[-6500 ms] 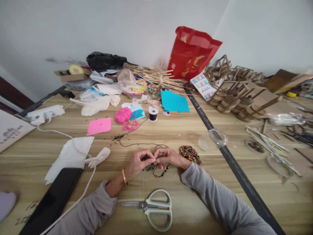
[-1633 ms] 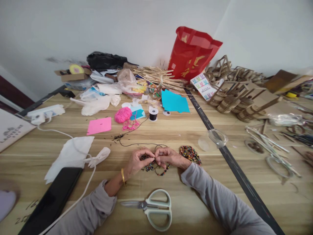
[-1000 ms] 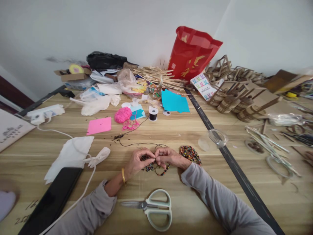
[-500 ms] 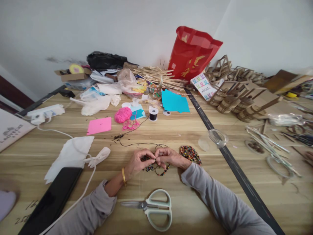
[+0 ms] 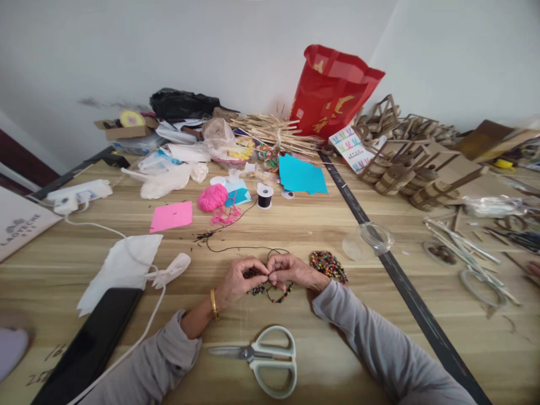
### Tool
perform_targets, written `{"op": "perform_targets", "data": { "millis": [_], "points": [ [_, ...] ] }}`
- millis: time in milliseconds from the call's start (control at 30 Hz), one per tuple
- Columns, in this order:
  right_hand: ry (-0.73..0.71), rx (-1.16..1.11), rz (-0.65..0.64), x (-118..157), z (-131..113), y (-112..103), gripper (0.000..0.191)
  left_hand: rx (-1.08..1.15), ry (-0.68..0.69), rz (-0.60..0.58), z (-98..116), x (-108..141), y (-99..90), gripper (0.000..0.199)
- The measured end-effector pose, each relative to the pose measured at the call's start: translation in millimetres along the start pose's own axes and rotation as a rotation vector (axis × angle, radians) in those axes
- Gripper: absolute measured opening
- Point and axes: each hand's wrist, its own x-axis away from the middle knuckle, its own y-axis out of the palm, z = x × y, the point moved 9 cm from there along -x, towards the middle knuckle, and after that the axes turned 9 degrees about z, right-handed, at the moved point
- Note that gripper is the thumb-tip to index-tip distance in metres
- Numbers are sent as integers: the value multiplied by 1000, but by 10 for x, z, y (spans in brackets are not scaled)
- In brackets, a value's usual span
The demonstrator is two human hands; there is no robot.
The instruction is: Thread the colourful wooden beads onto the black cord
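Observation:
Near the middle of the table, my left hand and my right hand meet fingertip to fingertip. Both pinch a thin black cord, which runs back toward a black thread spool. Under the fingers lies a strand of multicoloured beads, partly hidden by my hands. A pile of beaded strands rests just beyond my right wrist. White-handled scissors lie closer to me, blades pointing left.
Pink yarn, pink paper and blue paper lie farther back. At the left are a black phone-like slab and a white cable. Small baskets stand at the right, and a red bag behind.
My hands stay almost still, pinching at the same spot. At the far right edge, part of another person's hand has come into view.

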Motion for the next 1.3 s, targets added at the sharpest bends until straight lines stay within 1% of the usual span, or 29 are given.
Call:
{"op": "perform_targets", "data": {
  "millis": [100, 233, 467, 800, 1100, 1300],
  "points": [
    [0, -12, -3, -4, 10, -2, 32, -11, 0, -2, 10, -2, 2, 9],
    [1, -32, -2, -6, 9, -2, 31, -31, -24, -5, -30, 3, 4, 8],
    [-11, -7, -1, 4, -11, 2, 29, -11, -45, -4, -97, 13, 3, 13],
    [-38, 14, -4, 17, -54, 16, 28, 7, -1, -17, -5, 5, 17, 14],
    [-10, 62, -25, 35, -36, 29, 30, 78, -55, 28, -53, -5, -27, 17],
    [-26, 46, -19, 40, -63, 33, 28, 98, -10, 25, 3, 0, -28, 16]
  ]
}}
